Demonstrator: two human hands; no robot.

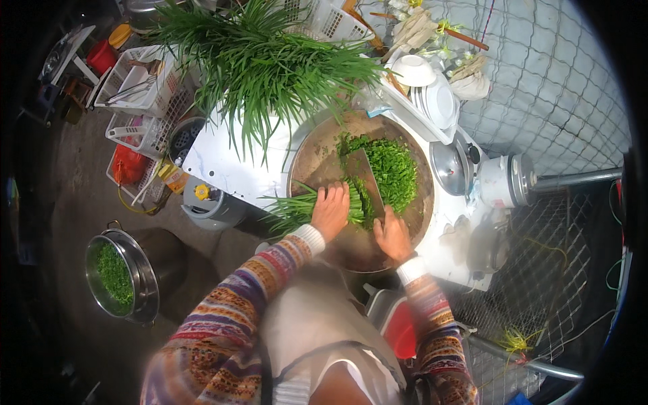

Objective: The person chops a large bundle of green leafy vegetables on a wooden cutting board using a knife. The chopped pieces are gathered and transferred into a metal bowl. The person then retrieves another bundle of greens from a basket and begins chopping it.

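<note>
My left hand [331, 210] presses a bunch of long green chives [293, 210] down on a round wooden chopping block [316, 157]. The leafy ends stick out past the block's left edge. In my right hand [394, 235] is the handle of a cleaver [365, 174], its broad blade standing at the cut end of the bunch, just right of my left fingers. A heap of chopped chives [397, 169] lies on the block beyond the blade. Behind the block, a large pile of uncut chives [283, 71] spreads over the white table [228, 167].
A metal bowl of chopped greens [109, 278] rests on a tall pot at the lower left. White plastic baskets [147, 86] stand to the left. Along the table's right side are stacked white dishes [435, 101], a metal lid [449, 164] and a rice cooker [501, 179]. Wire mesh [547, 66] runs behind.
</note>
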